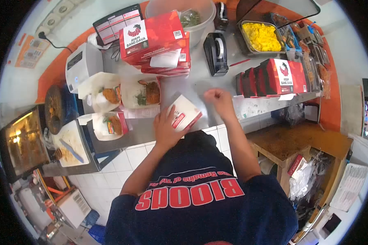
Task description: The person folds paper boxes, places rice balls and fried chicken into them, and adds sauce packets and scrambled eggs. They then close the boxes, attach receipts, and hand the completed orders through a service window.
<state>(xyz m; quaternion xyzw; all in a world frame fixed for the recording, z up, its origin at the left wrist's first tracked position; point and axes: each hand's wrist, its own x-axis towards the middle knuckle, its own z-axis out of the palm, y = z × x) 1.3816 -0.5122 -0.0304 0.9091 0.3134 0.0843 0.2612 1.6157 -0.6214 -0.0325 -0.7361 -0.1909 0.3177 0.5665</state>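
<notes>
Left hand lies spread on a half-folded red-and-white box at centre frame; right hand is fisted, empty. I count three filled open boxes at left unclosed, closed boxes stacked at top.

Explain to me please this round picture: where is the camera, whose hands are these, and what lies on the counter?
The camera sits on a person's head and looks down, so the dark T-shirt fills the bottom. No machine here: both hands are the person's own. The left hand presses on a flat red-and-white carton on the steel counter. The right hand is a closed fist above the counter; whether it holds anything cannot be seen. Around them lie open boxes of fried chicken, a stack of red boxes, a tape dispenser and a tray of yellow food.
</notes>
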